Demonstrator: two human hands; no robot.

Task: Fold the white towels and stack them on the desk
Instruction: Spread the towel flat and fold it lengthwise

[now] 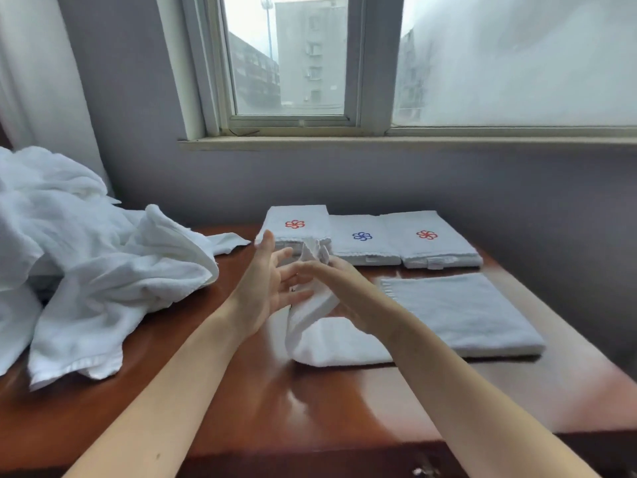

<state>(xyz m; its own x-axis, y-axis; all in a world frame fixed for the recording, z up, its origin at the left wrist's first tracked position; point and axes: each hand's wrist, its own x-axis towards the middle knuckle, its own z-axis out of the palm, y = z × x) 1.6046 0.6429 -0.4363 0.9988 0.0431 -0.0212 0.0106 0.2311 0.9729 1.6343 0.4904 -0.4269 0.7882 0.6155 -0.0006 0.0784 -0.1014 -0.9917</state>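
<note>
Both forearms reach forward over desk point(310, 401). Left hand point(265, 288) upright, palm facing right, fingers straight and spread, holding nothing, just beside towel point(331, 343). Right hand point(348, 291) curled, pinching towel's raised end; rest of towel lies mid-desk. Folded towels point(362, 236) behind and right; loose pile point(86, 270) left.

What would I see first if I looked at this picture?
Probably the two hands in the middle: the right hand holds up one end of a white towel above the brown desk, with the left hand spread open beside it. Next, the big rumpled towel heap on the left, and three folded towels with red and blue flower marks lined up at the back.
</note>
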